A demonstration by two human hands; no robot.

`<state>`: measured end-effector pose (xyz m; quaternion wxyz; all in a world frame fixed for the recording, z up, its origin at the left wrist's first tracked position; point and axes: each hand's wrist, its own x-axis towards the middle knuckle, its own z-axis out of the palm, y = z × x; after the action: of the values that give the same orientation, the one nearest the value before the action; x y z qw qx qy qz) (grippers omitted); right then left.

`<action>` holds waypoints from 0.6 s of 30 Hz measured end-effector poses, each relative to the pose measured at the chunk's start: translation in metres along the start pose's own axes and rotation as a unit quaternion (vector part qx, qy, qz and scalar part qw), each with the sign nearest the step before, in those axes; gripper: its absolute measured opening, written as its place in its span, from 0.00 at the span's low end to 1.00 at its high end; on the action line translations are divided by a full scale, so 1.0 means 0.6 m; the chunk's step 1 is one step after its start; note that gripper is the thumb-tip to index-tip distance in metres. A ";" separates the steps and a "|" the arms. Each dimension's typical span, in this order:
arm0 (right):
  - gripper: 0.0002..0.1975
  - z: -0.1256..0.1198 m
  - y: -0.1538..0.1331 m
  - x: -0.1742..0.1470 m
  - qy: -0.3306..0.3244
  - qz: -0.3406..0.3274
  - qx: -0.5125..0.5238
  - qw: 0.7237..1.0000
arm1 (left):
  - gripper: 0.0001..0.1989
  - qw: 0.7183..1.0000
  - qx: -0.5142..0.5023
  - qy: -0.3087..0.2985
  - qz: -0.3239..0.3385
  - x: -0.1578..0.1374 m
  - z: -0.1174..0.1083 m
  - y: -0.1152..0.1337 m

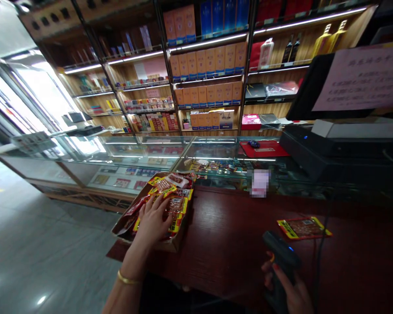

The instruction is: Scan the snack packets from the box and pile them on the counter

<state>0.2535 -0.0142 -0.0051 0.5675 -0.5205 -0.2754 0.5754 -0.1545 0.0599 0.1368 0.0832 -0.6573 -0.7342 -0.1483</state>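
My left hand (154, 217) lies over a cardboard box (172, 244) on the counter's left edge, its fingers spread on the snack packets (176, 205) inside. These packets are red and yellow with clear windows, and one whitish packet (177, 179) rests at the far end. Wrapped round the handle of a black barcode scanner (280, 249) is my right hand (290, 285); a blue light glows on the scanner. Beyond the scanner, a single snack packet (304, 227) of the same colours lies flat on the dark red counter (222, 226).
Behind the counter's wooden top runs a glass display case (144, 150). A red mouse pad (271, 149) with a mouse (253, 143) sits on the glass. At right stands a monitor (309, 87) with a paper notice. A cable (321, 244) crosses the counter. Stocked shelves (209, 78) line the wall.
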 end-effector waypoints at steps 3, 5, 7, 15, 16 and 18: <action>0.31 0.003 -0.005 -0.003 0.003 -0.013 0.004 1.000 | 0.27 0.999 0.031 -0.017 -0.018 0.000 0.002 0.022; 0.30 0.004 -0.008 -0.006 -0.002 -0.012 -0.005 1.000 | 0.24 0.999 0.038 -0.013 -0.028 -0.006 0.004 0.029; 0.29 0.003 -0.009 -0.005 -0.006 -0.014 -0.016 1.000 | 0.20 0.999 0.037 0.003 -0.028 -0.013 0.002 0.028; 0.28 0.000 0.005 0.006 -0.017 -0.024 -0.008 1.000 | 0.18 0.985 -0.111 0.107 0.080 -0.068 -0.008 0.082; 0.28 0.002 0.004 0.005 -0.014 -0.027 -0.007 1.000 | 0.19 0.981 -0.143 0.084 0.098 -0.079 0.003 0.104; 0.28 0.007 -0.002 0.001 -0.005 -0.038 -0.001 0.999 | 0.20 0.977 -0.174 0.022 0.123 -0.100 0.036 0.155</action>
<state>0.2501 -0.0120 -0.0029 0.5869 -0.5075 -0.2983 0.5558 -0.0538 0.0190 0.1077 0.0014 -0.7438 -0.6083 -0.2770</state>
